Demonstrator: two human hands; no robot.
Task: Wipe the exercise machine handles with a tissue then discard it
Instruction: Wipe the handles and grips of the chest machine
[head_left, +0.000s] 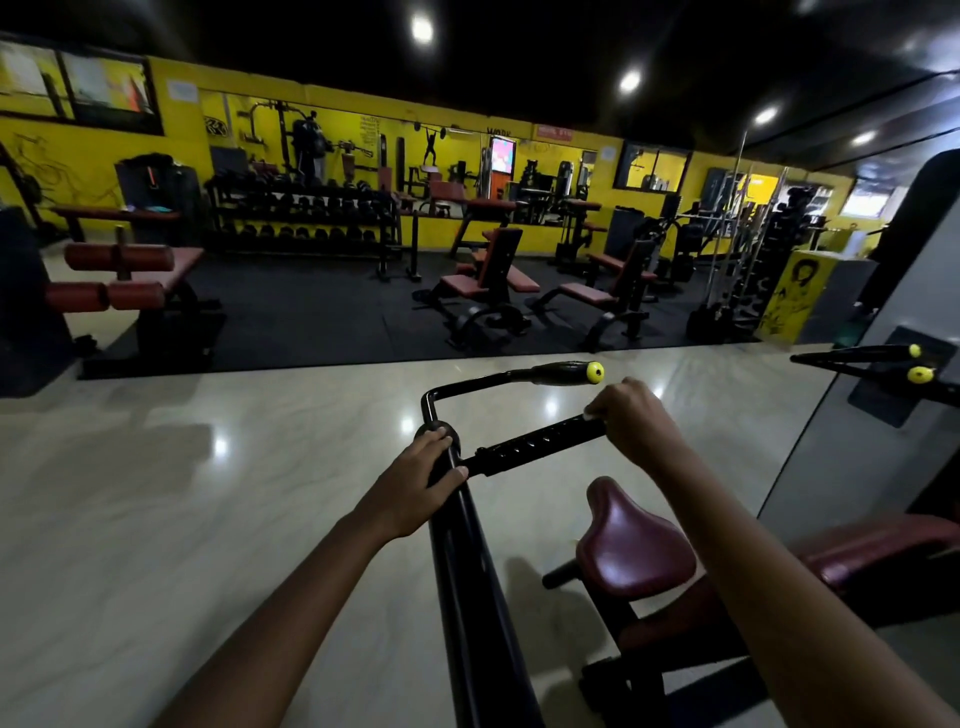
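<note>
My left hand grips the machine's arm. My right hand is closed around the handle; I can't tell if it holds a tissue.

The right hand covers the near end of the grooved black handle, so only a sliver of white tissue shows at its fingers (how much is bunched inside cannot be told), and both forearms run off the bottom edge.
</note>
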